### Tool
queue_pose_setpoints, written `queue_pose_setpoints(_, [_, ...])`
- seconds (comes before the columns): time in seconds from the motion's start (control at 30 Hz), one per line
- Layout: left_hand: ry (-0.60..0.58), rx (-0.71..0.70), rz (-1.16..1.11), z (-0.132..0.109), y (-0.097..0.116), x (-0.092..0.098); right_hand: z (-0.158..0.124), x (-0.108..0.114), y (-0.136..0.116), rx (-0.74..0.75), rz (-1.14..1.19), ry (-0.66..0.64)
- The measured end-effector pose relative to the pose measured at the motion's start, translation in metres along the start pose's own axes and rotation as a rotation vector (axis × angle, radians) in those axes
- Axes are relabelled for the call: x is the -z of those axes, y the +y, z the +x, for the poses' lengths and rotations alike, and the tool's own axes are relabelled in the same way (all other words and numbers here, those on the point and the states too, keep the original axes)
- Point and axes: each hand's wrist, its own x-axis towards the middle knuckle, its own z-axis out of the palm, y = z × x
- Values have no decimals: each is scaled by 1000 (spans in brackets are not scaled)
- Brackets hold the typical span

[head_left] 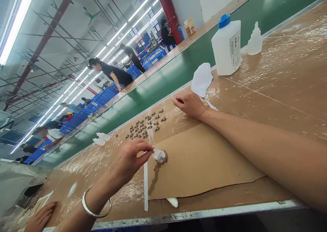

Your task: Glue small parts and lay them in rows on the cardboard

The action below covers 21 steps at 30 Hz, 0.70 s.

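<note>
My left hand (136,155), with a silver bangle (94,208) on its wrist, has thumb and forefinger pinched together at the rim of a small round container (160,156) with whitish contents. Whatever sits between those fingertips is too small to name. The container stands on a brown cardboard sheet (204,160), beside a dark wet streak. Farther right, my right hand (190,104) is curled closed above the table near a piece of white paper (202,79); its inner fingers are hidden. Several small brass-and-blue metal parts (143,125) lie spread between and beyond my hands.
A white jug with a blue cap (227,46) and a small dropper bottle (255,41) stand at the right. Two small white bottles (102,138) lie at the left. A green conveyor belt (163,78) runs behind. Another person's hand (42,218) rests at lower left.
</note>
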Motion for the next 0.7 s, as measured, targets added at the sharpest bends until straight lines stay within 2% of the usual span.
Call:
queue_pose_setpoints(0.23, [-23,-12,7,1,0,1,1,-2,1,7,5,8])
queue_pose_setpoints(0.43, [51,56,-60,-5,4,11,0,-2,3,25,17,49])
queue_pose_setpoints(0.57, [165,203,-137,-30,-4,21,-2,-1,4,42,53,104])
queue_pose_setpoints(0.7, [276,438,-145,-70,-27,17,-3,-3,5,74,110,155])
